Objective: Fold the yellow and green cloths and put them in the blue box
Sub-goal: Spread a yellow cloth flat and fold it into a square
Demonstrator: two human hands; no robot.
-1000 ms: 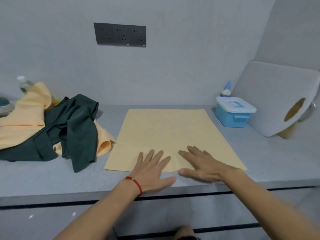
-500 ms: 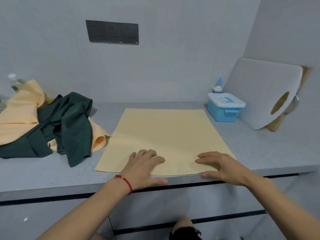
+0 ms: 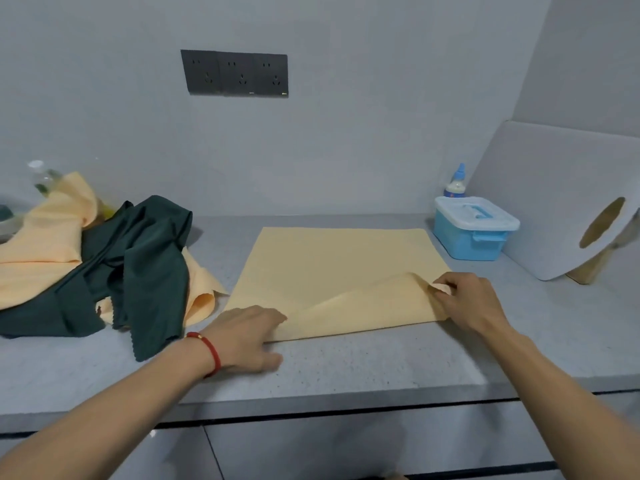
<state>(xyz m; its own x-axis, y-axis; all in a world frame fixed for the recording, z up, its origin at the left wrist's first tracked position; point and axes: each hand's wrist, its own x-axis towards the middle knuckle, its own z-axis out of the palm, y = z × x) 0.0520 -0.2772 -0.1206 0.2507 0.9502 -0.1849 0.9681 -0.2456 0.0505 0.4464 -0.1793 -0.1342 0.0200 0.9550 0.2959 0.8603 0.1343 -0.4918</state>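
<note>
A yellow cloth [image 3: 332,261] lies spread flat on the grey counter [image 3: 346,368]. Its near edge is lifted and turned toward the back. My right hand [image 3: 465,301] pinches the near right corner, raised off the counter. My left hand [image 3: 247,336] grips the near left corner, low on the counter. A dark green cloth [image 3: 135,261] lies crumpled at the left, over more yellow cloth [image 3: 38,251]. The blue box [image 3: 472,233] with a white lid, shut, stands at the back right.
A small bottle with a blue cap [image 3: 456,181] stands behind the box. A grey board with an oval hole [image 3: 561,202] leans on the right wall. A clear bottle [image 3: 41,174] pokes out behind the cloth pile. A socket panel [image 3: 235,74] is on the wall.
Both hands moved apart from the middle of the near edge to its two corners, closed on them, and the right one lifted its corner toward the back.
</note>
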